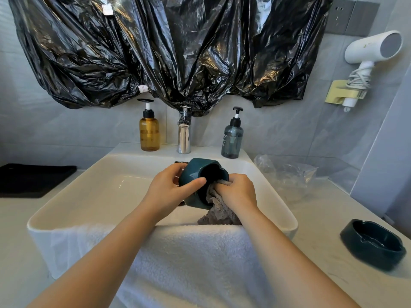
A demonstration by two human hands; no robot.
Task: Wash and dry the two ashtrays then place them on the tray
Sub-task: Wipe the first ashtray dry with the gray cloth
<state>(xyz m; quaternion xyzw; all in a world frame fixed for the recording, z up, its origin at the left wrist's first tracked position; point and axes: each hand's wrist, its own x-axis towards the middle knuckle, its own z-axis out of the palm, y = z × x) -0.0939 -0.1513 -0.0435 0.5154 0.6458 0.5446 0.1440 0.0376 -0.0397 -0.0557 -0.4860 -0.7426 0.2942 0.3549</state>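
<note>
Dark teal glossy ashtray (200, 172) over white rectangular sink (111, 174), tipped on edge, mouth facing right. Left hand (171, 187) grips its rim; right hand (238, 192) clutches grey cloth (216, 207) inside it. Grey pump bottle (232, 138) label unreadable.

Amber btl (149, 134), tap (184, 138), grey btl (232, 141) — hairdryer (373, 48) upper rt.

left grip (171, 185): holds teal ashtray (195, 172) tilted over sink (100, 185) | right grip (239, 190): presses grey cloth (216, 210) into its bowl | second ashtray (373, 246): bench (322, 252) right edge | white towel (189, 263): over sink's near rim | black tray (33, 178): bench left edge
</note>
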